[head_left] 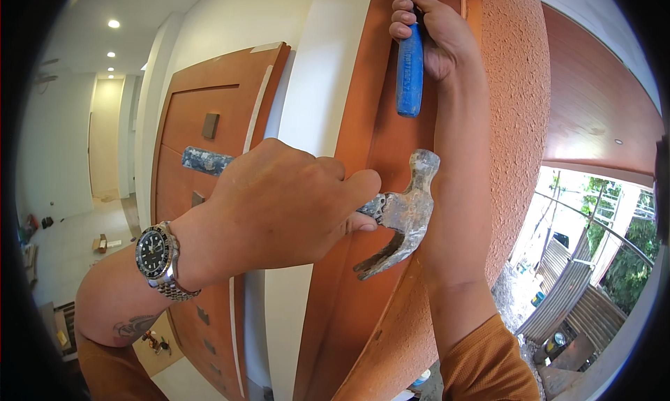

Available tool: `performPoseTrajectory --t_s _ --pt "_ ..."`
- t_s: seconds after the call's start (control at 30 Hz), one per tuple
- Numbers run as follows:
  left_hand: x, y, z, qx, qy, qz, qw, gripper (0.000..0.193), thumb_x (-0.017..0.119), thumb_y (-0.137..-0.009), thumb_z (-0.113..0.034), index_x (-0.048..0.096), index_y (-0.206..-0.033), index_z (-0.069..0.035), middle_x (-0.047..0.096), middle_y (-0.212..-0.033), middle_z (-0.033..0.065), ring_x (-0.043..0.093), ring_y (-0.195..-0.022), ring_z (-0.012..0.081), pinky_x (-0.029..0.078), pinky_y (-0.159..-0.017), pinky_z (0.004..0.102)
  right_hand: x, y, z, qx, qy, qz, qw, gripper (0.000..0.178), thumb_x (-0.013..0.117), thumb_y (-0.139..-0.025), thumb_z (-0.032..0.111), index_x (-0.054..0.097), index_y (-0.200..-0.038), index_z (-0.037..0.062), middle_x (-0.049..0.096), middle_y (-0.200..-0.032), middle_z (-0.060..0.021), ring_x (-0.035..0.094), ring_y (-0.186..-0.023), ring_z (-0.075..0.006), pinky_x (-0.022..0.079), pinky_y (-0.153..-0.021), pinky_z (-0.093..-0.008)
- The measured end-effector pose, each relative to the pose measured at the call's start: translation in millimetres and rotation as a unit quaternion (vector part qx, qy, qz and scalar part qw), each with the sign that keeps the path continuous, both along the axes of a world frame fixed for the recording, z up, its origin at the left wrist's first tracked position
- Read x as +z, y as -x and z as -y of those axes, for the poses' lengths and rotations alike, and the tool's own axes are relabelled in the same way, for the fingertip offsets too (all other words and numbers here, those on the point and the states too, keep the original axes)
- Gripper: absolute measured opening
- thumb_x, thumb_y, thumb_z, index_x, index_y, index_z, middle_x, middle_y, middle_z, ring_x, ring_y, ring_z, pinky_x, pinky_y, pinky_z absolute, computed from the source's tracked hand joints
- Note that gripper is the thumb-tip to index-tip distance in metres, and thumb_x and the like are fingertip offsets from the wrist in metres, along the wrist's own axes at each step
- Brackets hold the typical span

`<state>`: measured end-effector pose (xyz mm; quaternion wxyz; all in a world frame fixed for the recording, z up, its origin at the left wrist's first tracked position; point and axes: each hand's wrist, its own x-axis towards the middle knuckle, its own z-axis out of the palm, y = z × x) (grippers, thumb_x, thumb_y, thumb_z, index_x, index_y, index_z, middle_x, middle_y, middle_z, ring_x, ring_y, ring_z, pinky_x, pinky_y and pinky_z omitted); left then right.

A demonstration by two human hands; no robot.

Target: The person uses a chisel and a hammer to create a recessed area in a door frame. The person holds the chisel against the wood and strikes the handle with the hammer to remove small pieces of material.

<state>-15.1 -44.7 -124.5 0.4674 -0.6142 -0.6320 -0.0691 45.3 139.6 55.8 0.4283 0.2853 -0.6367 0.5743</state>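
Observation:
My left hand (pixel 279 198), with a watch on its wrist, is closed round the handle of a worn claw hammer (pixel 412 209), close below the head. The hammer's head points to the right, its claw downward, and its grip end sticks out left of my fist. Higher up, my right hand (pixel 447 34) pinches a chisel (pixel 410 73) by its upper part. Its blue handle hangs downward and its blade runs up past the picture's top edge, so the tip is hidden. The chisel is in front of the reddish-brown wooden door frame (pixel 349 289).
A brown panelled door (pixel 202 136) stands at the left by a white wall (pixel 317 59). Rough orange wall (pixel 516 108) borders the frame on the right. Beyond lie corrugated metal sheets (pixel 562 303) outdoors. Indoors, small items and boxes (pixel 101 244) are on the pale floor.

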Motion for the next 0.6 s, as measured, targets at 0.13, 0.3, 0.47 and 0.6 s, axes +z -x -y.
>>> performPoseTrajectory --t_s 0.13,0.3,0.47,0.6 --pt "0 1 0 -0.001 -0.001 -0.004 1.0 0.032 0.063 -0.097 -0.042 0.056 -0.094 -0.012 0.056 -0.065 0.0041 0.061 -0.058 0.0267 0.042 -0.05 0.0418 1 0 0 -0.009 0.005 0.0 1.0 0.03 0.04 -0.113 0.019 0.046 -0.135 -0.0006 0.048 -0.078 0.0012 0.046 -0.062 -0.0074 0.045 -0.05 -0.0228" --pt "1 1 -1 -0.006 -0.001 -0.005 1.0 0.032 0.063 -0.097 -0.043 0.056 -0.094 -0.012 0.056 -0.064 0.0043 0.061 -0.058 0.0269 0.042 -0.049 0.0418 2 1 -2 0.0 0.015 0.007 1.0 0.029 0.041 -0.113 0.019 0.046 -0.134 0.0 0.047 -0.078 0.0011 0.046 -0.062 -0.0078 0.045 -0.05 -0.0236" --pt "7 4 -1 0.017 -0.018 -0.045 0.999 0.033 0.062 -0.097 -0.044 0.056 -0.094 -0.012 0.059 -0.066 0.0045 0.063 -0.06 0.027 0.044 -0.051 0.0412 4 3 -1 0.0 0.008 0.009 1.0 0.029 0.04 -0.113 0.02 0.046 -0.134 0.0004 0.047 -0.078 0.0012 0.045 -0.063 -0.0081 0.044 -0.05 -0.0239" --pt "15 10 -5 0.031 -0.058 -0.027 0.997 0.033 0.061 -0.098 -0.045 0.056 -0.094 -0.012 0.061 -0.067 0.0047 0.064 -0.06 0.0271 0.046 -0.051 0.0414 7 2 -8 0.021 -0.009 0.014 1.0 0.03 0.04 -0.113 0.02 0.046 -0.135 0.0006 0.046 -0.078 0.0012 0.045 -0.063 -0.0083 0.044 -0.05 -0.0238"
